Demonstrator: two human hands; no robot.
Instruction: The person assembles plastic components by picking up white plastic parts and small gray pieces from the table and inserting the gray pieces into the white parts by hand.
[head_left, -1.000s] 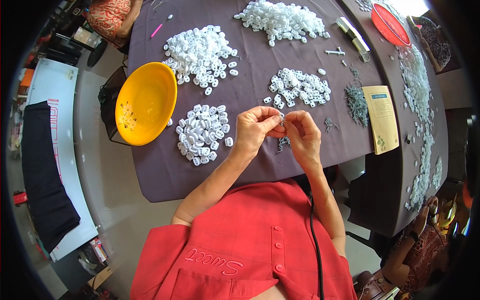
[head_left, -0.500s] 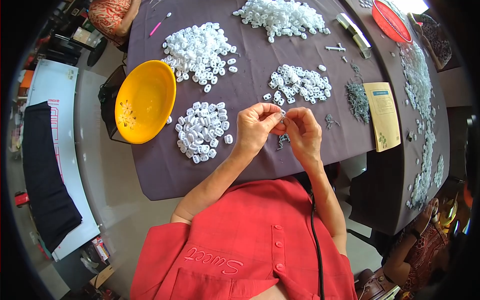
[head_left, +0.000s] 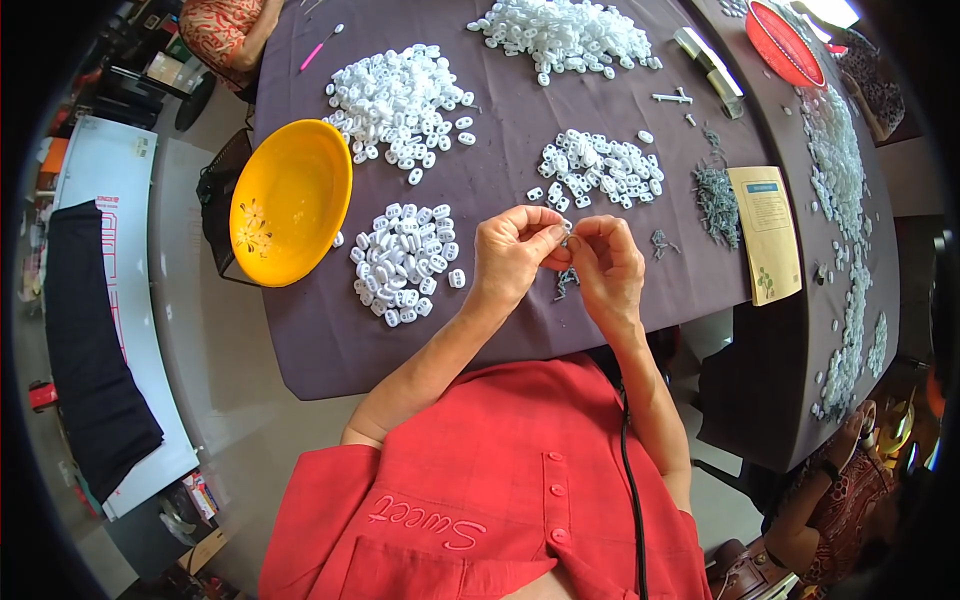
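My left hand and my right hand meet above the table's near side, thumbs and fingertips pinched together. Between them is a small white plastic piece, mostly covered by the fingers. Just beyond lies a pile of white oval pieces with holes. Left of my left hand sits a heap of white oval pieces with dark marks. A few small grey metal-looking bits lie under my hands, and a loose cluster of them is right of my right hand.
A yellow bowl stands at the left table edge. Larger white heaps lie farther back. To the right are a grey pile, a tan packet, a tape dispenser and a red basket. People sit nearby.
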